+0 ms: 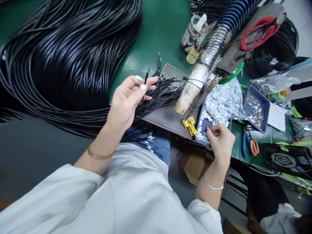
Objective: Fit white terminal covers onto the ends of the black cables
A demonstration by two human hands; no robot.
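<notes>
One black cable point(146, 76) stands nearly upright in the left hand point(124, 102), gripped between thumb and forefinger, its end sticking up above the fingertips; the other fingers are spread loosely behind it. Two white wraps point(142, 86) cover those gripping fingertips. The right hand point(222, 141) has its thumb and forefinger drawn together over the near part of a blue tray point(202, 140); whether they pinch anything, I cannot tell. Small white pieces point(207, 117), too many to count, lie in that tray under and beyond these fingers, partly covered by one clear plastic bag point(225, 97).

Just beyond the right fingers, to their right, a second tray point(264, 123) holds uncounted small metal parts. Nearer, on the same side, are two pairs of handles, one blue point(244, 146) and one orange point(254, 148); their heads are hard to make out. Left of the right fingers lies a yellow tool point(190, 126), its form unclear.

Behind and below the left fingers runs a mass of black cables point(80, 65), uncountable and cut off by the upper and left edges, on a green worktop point(147, 34). One white-ended hose point(192, 89) slants down between the hands. Beyond it, one clear container point(192, 34) carries a pink-and-white label, its print illegible.
</notes>
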